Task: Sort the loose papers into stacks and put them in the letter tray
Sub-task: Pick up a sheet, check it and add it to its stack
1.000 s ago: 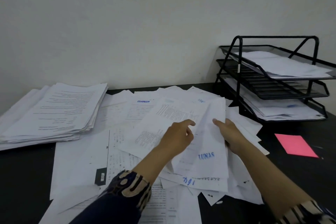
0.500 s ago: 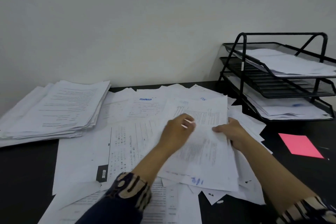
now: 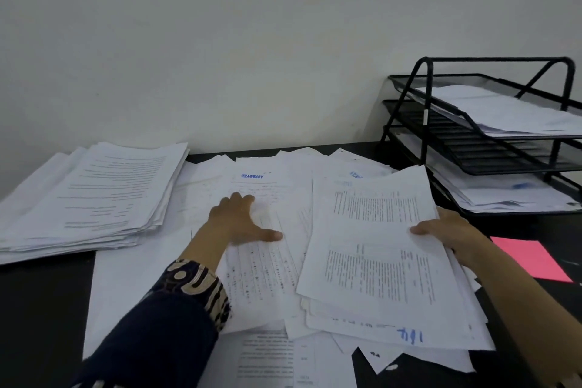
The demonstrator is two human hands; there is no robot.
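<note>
A: Far left, squared stack of white printed sheets (image 3: 91,195) on the black desk (image 3: 41,309). Next?

B: Left hand (image 3: 239,224), fingers spread flat, presses on the loose white papers (image 3: 267,264) at centre.

A: Right of that?

B: Right hand (image 3: 453,233) grips the edge of a printed white sheet (image 3: 374,239), thumb on top. Pink sticky note (image 3: 529,258) beside it. Black three-tier wire letter tray (image 3: 472,148) far right, paper in top and bottom tiers.

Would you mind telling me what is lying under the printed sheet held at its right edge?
Under the printed sheet, which the right hand grips, several loose papers show, one with blue handwriting. How many, and the desk beneath, is hidden.
</note>
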